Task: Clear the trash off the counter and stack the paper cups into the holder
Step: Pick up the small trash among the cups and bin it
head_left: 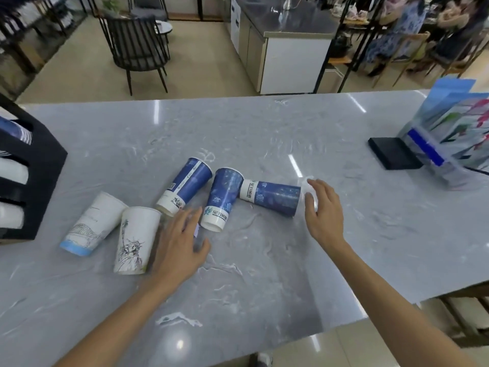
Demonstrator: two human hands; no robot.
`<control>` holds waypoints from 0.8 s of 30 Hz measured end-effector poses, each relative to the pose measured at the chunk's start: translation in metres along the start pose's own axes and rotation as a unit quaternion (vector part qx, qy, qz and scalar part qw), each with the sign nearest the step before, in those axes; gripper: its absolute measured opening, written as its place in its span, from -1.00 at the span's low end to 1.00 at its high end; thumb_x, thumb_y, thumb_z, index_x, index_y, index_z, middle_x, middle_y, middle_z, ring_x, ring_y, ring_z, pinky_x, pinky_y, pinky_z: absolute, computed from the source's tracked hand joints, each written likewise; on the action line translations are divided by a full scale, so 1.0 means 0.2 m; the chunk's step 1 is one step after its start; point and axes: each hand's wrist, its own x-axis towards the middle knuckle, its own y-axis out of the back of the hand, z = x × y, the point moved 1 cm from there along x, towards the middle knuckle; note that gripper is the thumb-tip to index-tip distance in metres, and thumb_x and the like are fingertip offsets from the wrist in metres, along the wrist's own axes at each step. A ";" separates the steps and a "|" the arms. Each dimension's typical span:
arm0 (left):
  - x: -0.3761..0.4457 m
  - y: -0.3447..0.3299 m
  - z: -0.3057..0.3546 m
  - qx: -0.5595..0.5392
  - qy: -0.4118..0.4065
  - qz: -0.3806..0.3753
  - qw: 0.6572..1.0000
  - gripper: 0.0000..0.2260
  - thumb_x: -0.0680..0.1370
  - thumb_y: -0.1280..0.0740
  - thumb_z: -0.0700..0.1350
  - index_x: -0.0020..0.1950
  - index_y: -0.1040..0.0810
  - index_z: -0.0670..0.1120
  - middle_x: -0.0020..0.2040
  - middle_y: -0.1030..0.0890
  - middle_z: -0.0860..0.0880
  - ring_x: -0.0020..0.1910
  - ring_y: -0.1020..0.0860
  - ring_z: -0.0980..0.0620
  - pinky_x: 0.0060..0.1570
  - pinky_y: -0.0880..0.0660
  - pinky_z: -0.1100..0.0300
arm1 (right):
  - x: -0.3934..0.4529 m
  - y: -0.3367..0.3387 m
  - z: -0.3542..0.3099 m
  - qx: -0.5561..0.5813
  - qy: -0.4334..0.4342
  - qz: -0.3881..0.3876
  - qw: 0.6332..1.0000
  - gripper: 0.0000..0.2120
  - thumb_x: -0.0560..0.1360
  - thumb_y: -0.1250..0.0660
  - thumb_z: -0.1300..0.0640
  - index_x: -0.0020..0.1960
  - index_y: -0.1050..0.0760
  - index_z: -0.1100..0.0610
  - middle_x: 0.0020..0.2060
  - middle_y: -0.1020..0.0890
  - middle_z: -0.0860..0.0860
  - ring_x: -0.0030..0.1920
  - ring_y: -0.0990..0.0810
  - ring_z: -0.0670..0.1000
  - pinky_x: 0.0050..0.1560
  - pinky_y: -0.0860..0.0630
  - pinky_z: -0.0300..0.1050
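**Both hands down among five tipped cups**

Big grey table (264,133) fills the view, and at its far left edge sits the black holder (39,181), slots already showing cup rims. Far right there's a rack of leaflets (449,144) on a dark base, well apart from the action.

Now the cups, all five lying on their sides in a loose row across the middle. From the left: a white cup with a blue band (92,223), a white cup with a statue sketch (135,239) just beside it, then three blue cups: the left one (185,186), the middle one (223,198) and the right one (270,197), close together.

The left hand (180,245) is over the table between the statue cup and the middle blue cup, fingers spread and relaxed, gripping nothing. The right hand (324,207) reaches in at the wide mouth of the right blue cup, fingers loosely curved; something small and white (308,181) lies by its fingertips, too blurred to name, possibly trash.

My read: gathering is only starting. To do it well, take each cup by its wall near the rim, turn all mouths the same way, nest like with like, and avoid squeezing the paper out of round.
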 end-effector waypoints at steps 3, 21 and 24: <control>-0.01 -0.05 0.03 0.026 0.048 0.013 0.998 -0.34 0.48 -0.18 0.18 0.51 -0.39 -0.13 0.44 -0.46 -0.15 0.41 -0.45 -0.20 0.33 -0.44 -0.20 | 0.17 -0.01 0.14 -0.026 0.028 -0.065 0.997 -0.58 0.66 -0.22 0.15 0.51 -0.39 0.02 0.55 -0.36 0.07 0.53 -0.32 0.13 0.48 -0.32 0.11; -0.08 -0.22 0.13 0.005 0.152 0.155 0.976 -0.70 0.54 -0.37 -0.11 0.21 -0.52 -0.23 0.33 -0.49 -0.24 0.32 -0.44 -0.28 0.33 -0.36 -0.08 | 0.42 -0.22 0.47 0.010 0.140 -0.250 0.958 -0.55 0.60 -0.36 0.06 0.48 -0.44 -0.01 0.50 -0.39 0.15 0.50 -0.32 0.21 0.49 -0.31 0.13; -0.09 -0.24 0.13 0.007 0.167 0.152 0.974 -0.72 0.51 -0.46 -0.18 0.19 -0.53 -0.17 0.35 -0.47 -0.21 0.31 -0.44 -0.27 0.28 -0.41 -0.09 | 0.42 -0.23 0.50 0.010 0.144 -0.246 0.958 -0.58 0.62 -0.34 0.04 0.46 -0.46 0.02 0.46 -0.43 0.16 0.47 -0.35 0.21 0.47 -0.32 0.10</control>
